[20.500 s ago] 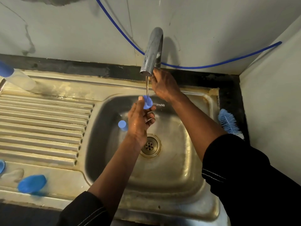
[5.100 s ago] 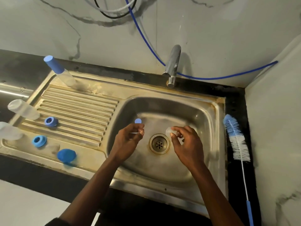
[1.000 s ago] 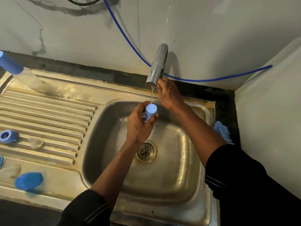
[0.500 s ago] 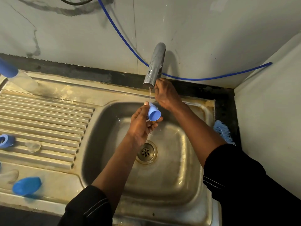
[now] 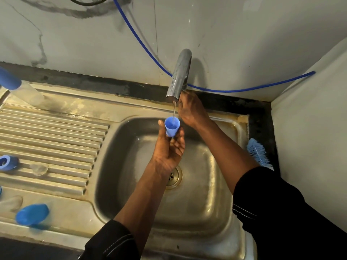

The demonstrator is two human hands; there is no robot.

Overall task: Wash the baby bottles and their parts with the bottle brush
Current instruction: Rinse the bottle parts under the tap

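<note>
At the left edge one blue-topped bottle (image 5: 13,81) is cut off, as is one blue ring (image 5: 7,162). One clear teat (image 5: 38,169) lies on the drainboard (image 5: 56,132), and one blue lid (image 5: 32,213) nearer is blurred. The left hand (image 5: 169,147) grips one blue cap (image 5: 171,127), mouth up, over the sink (image 5: 197,212) in the tap's (image 5: 179,76) thin stream. The right hand (image 5: 189,109) reaches behind the spout with its fingers hidden, so its grip cannot be told. One brush (image 5: 258,153) shows only its blue head past the sleeve (image 5: 281,203).

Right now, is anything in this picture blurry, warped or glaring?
Head view: the blue cap at lower left is smeared; the bottle at the left edge looks stretched by the wide lens; the sink shows soft glare; the faucet casts a shadow on the wall.
</note>
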